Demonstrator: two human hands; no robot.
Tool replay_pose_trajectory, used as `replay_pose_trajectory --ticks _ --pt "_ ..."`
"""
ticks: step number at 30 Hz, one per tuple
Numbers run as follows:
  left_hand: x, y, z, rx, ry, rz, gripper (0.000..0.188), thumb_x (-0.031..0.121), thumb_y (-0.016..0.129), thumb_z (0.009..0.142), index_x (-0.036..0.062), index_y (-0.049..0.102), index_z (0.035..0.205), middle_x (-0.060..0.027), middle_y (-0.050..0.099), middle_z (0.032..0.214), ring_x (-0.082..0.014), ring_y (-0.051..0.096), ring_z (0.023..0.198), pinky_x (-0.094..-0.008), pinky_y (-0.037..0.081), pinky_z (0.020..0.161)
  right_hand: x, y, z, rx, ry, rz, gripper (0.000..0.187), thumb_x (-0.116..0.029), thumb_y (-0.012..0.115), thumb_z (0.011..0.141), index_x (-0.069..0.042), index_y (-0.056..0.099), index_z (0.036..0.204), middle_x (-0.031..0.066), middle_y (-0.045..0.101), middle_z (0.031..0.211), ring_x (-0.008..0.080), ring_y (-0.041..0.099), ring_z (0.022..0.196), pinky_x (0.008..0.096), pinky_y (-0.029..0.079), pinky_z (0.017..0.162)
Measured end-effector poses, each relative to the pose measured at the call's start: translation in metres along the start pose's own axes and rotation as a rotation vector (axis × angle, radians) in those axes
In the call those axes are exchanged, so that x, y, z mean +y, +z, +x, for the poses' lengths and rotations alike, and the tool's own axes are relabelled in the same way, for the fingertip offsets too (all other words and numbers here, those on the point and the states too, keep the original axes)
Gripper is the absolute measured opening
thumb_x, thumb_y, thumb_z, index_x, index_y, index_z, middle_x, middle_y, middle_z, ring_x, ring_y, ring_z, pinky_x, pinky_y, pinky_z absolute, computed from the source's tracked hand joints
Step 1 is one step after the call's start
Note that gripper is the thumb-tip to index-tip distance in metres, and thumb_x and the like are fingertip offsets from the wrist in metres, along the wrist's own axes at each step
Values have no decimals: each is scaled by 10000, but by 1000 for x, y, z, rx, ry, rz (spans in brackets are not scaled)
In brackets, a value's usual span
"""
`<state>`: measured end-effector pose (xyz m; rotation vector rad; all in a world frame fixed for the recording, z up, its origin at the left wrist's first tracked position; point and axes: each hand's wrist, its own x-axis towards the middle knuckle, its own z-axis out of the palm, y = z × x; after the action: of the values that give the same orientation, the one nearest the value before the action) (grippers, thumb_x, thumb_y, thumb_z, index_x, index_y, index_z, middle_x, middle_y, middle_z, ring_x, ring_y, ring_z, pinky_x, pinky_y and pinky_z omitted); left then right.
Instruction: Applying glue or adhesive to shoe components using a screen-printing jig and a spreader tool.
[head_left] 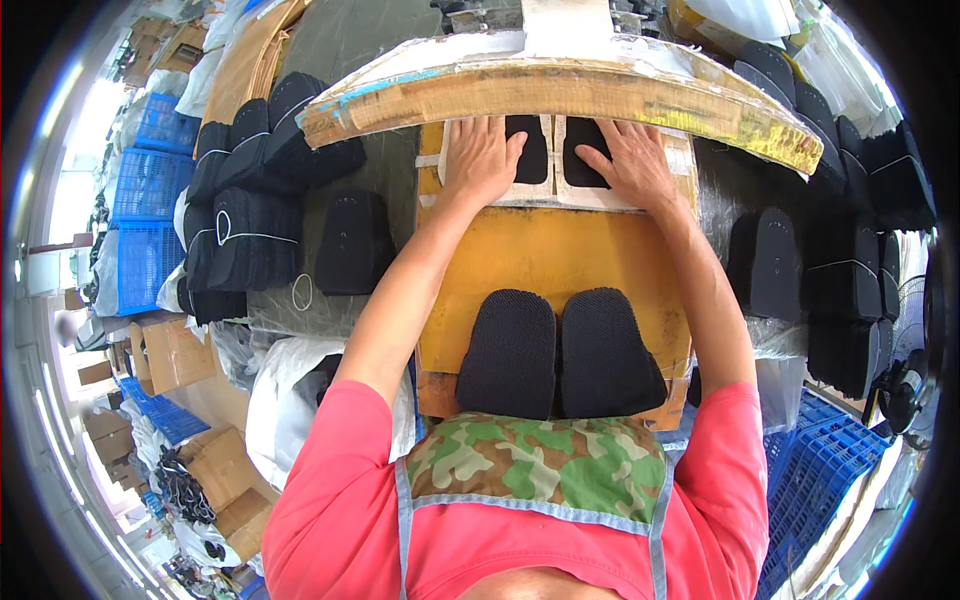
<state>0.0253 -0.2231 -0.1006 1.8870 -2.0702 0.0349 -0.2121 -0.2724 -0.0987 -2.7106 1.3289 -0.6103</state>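
Note:
My left hand (482, 158) lies flat with its thumb apart on the left half of a white-edged frame (553, 190). Flat on the frame's right half is my right hand (634, 163), its thumb pointing inward. Between them, a black fabric piece (531, 150) shows in the left recess and another black piece (583, 152) in the right one. The overhanging wooden board (560, 92) hides the frame's far part and comes close to my fingertips. Nearer to me, two rounded black mesh pieces (512, 345) (605, 345) lie side by side on the yellow board (560, 250).
Tied stacks of black pieces (245, 240) stand on the left of the table, with more stacks (845, 270) on the right. Single piles flank my forearms. Blue crates (150, 240) rise at far left; another blue crate (820, 470) sits low right, near a fan (905, 390).

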Motion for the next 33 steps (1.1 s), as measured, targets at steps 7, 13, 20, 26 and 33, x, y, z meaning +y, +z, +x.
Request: replay_pose_trajectory --ticks 7,13,20,26,33 --pt "-3 5 1 4 8 80 630 417 413 1003 -43 360 1430 -220 365 1473 -395 256 1402 -519 153 1155 -1 -2 1 -2 24 22 646 -508 593 900 -75 490 1368 171 535 1349 306 445 1298 454 286 1073" --pt "2 -5 0 -80 -12 89 609 428 397 1005 43 334 1473 -201 307 1511 -388 216 1425 -517 145 1166 0 -2 0 117 -12 40 644 -538 644 857 -84 563 1306 173 594 1269 313 505 1236 470 295 1071" --pt "-13 -21 -11 211 19 -331 602 160 583 898 57 368 1450 -219 360 1474 -401 306 1375 -485 234 1131 0 -9 -6 213 66 181 380 -214 680 849 -65 624 1194 142 633 1171 298 534 1180 439 337 1045" --pt "-36 -122 -40 691 -220 -1231 543 395 444 1001 71 377 1432 -109 494 1392 -207 475 1283 -392 349 1071 -17 -96 -41 24 78 275 306 -178 664 850 -36 649 1120 145 644 1118 298 565 1130 421 383 1007" --pt "-37 -153 -73 352 22 -955 608 494 233 1043 15 433 1360 -192 398 1482 -265 346 1396 -424 213 1160 -81 -217 -58 -291 -177 600 269 -83 662 849 -4 636 1104 170 662 1056 357 645 978 419 502 855"
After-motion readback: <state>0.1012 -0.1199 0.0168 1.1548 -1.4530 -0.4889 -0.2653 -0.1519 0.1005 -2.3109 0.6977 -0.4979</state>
